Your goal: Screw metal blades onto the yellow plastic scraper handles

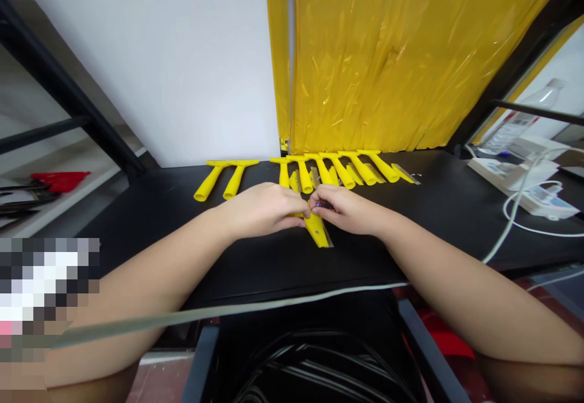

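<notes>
Both hands meet over a yellow scraper [316, 231] close to the middle of the black table. It has a screw on its flat yellow face, and a thin metal blade shows along its right edge. My left hand [274, 207] is closed on the scraper's upper part. Fingers bent and pinched, my right hand [349, 209] touches the same part; a small dark, purplish thing shows between them, too small to name. Just beyond my hands lies a row of yellow scrapers [342, 171], some with metal blades beside or under their handles.
Two more yellow scraper handles [235, 181] lie left on the black table [255, 263]. Behind stand a white panel [182, 56] and a yellow plastic-wrapped one [387, 56]. Right are power strips [524, 187], cables and a bottle [520, 120]. A pale cable [274, 302] crosses in front.
</notes>
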{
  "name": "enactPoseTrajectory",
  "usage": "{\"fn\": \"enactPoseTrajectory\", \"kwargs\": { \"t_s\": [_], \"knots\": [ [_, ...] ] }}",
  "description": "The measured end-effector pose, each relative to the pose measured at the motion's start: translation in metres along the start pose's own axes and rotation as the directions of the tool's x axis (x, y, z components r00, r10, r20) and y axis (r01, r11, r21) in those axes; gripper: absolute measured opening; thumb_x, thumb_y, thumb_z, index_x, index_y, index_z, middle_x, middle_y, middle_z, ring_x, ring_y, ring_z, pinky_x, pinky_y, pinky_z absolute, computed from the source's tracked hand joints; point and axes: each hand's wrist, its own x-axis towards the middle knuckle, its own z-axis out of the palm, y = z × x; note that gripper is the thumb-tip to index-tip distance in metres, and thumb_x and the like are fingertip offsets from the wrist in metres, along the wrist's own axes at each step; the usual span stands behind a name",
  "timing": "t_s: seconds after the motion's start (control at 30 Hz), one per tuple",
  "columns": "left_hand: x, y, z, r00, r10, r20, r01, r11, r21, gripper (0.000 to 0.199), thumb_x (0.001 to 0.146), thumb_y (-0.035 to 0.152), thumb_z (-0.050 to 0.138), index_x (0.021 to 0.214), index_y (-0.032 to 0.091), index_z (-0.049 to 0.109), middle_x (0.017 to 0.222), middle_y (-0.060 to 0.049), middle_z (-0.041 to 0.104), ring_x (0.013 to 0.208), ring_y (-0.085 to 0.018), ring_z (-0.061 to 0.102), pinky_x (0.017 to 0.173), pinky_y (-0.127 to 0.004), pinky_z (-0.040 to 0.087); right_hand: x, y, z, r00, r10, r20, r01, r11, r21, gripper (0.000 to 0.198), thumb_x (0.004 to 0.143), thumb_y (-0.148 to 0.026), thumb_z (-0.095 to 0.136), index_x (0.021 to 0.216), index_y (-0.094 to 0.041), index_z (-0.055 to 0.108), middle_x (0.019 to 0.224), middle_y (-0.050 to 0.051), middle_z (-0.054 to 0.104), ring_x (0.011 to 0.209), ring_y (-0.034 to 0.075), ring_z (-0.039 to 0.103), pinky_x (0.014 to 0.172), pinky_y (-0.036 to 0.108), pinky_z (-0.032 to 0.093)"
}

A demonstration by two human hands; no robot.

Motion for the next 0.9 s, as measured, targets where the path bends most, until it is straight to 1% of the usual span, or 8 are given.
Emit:
{"fn": "enactPoseTrajectory", "kwargs": {
  "t_s": [0.1, 0.2, 0.3, 0.37, 0.47, 0.57, 0.7, 0.9],
  "knots": [
    [0.001, 0.001, 0.001, 1.0, 0.009, 0.024, -0.009, 1.0, 0.001, 0.013, 0.102, 0.03, 0.07, 0.107, 0.021, 0.078, 0.094, -0.004, 0.08, 0.086, -0.021, 0.075, 0.076, -0.03, 0.052, 0.002, 0.0, 0.004, 1.0, -0.004, 0.007, 0.004, 0.998, -0.063, 0.007, 0.104, -0.019, 0.055, 0.103, -0.02, 0.061, 0.103, 0.009, 0.066, 0.096, 0.024, 0.064, 0.087, 0.039, 0.052],
    [0.001, 0.002, 0.001, 1.0, 0.001, 0.029, -0.001, 1.0, -0.013, 0.013, 0.102, 0.03, 0.071, 0.105, 0.02, 0.078, 0.095, -0.004, 0.079, 0.086, -0.02, 0.075, 0.076, -0.029, 0.052, 0.003, 0.0, 0.006, 0.999, -0.025, -0.023, 0.023, 0.996, -0.082, 0.009, 0.105, -0.018, 0.052, 0.104, -0.02, 0.06, 0.105, 0.01, 0.066, 0.096, 0.024, 0.064, 0.087, 0.039, 0.053],
    [0.0, -0.001, -0.003, 0.999, -0.043, 0.011, 0.044, 0.999, -0.012, 0.013, 0.1, 0.031, 0.072, 0.105, 0.021, 0.079, 0.095, -0.004, 0.08, 0.085, -0.02, 0.075, 0.077, -0.029, 0.052, 0.002, 0.0, 0.003, 0.997, -0.027, -0.078, 0.022, 0.997, -0.069, 0.01, 0.107, -0.02, 0.051, 0.103, -0.02, 0.06, 0.105, 0.01, 0.066, 0.096, 0.024, 0.064, 0.087, 0.038, 0.052],
    [-0.002, -0.007, -0.006, 0.997, -0.083, 0.005, 0.083, 0.996, -0.011, 0.013, 0.1, 0.031, 0.073, 0.105, 0.021, 0.079, 0.097, -0.004, 0.081, 0.087, -0.02, 0.076, 0.078, -0.029, 0.052, 0.0, 0.0, -0.001, 0.996, 0.004, -0.087, -0.01, 0.998, -0.068, 0.01, 0.106, -0.02, 0.052, 0.102, -0.02, 0.061, 0.104, 0.009, 0.067, 0.096, 0.023, 0.064, 0.087, 0.038, 0.052],
    [-0.007, -0.021, -0.011, 0.99, -0.141, -0.011, 0.141, 0.99, 0.004, 0.011, 0.099, 0.028, 0.073, 0.105, 0.021, 0.079, 0.102, -0.004, 0.082, 0.088, -0.019, 0.075, 0.079, -0.028, 0.052, -0.001, 0.0, -0.002, 0.998, 0.065, 0.003, -0.064, 0.993, -0.095, 0.009, 0.104, -0.018, 0.056, 0.099, -0.02, 0.063, 0.101, 0.008, 0.068, 0.095, 0.024, 0.064, 0.089, 0.039, 0.051],
    [-0.012, -0.033, -0.013, 0.98, -0.196, -0.022, 0.196, 0.98, 0.022, 0.009, 0.097, 0.026, 0.073, 0.103, 0.022, 0.08, 0.102, -0.004, 0.082, 0.085, -0.018, 0.074, 0.077, -0.028, 0.05, -0.001, 0.001, 0.001, 0.995, 0.058, 0.084, -0.051, 0.996, -0.077, 0.01, 0.104, -0.017, 0.058, 0.096, -0.02, 0.065, 0.099, 0.007, 0.069, 0.096, 0.023, 0.065, 0.09, 0.038, 0.051],
    [-0.014, -0.038, -0.013, 0.971, -0.238, -0.002, 0.238, 0.97, 0.048, 0.011, 0.097, 0.027, 0.073, 0.103, 0.022, 0.079, 0.102, -0.004, 0.082, 0.087, -0.019, 0.074, 0.077, -0.029, 0.05, 0.0, 0.001, 0.006, 0.994, 0.034, 0.105, -0.03, 0.999, -0.035, 0.01, 0.103, -0.017, 0.06, 0.095, -0.019, 0.066, 0.098, 0.006, 0.068, 0.091, 0.021, 0.064, 0.085, 0.036, 0.051],
    [-0.012, -0.035, -0.012, 0.975, -0.222, 0.009, 0.221, 0.973, 0.065, 0.011, 0.097, 0.027, 0.073, 0.103, 0.021, 0.079, 0.102, -0.004, 0.082, 0.086, -0.019, 0.074, 0.077, -0.029, 0.05, 0.001, 0.0, 0.004, 0.992, 0.048, 0.114, -0.045, 0.998, -0.036, 0.008, 0.099, -0.016, 0.066, 0.094, -0.019, 0.071, 0.096, 0.006, 0.069, 0.089, 0.02, 0.064, 0.082, 0.033, 0.049]
  ]
}}
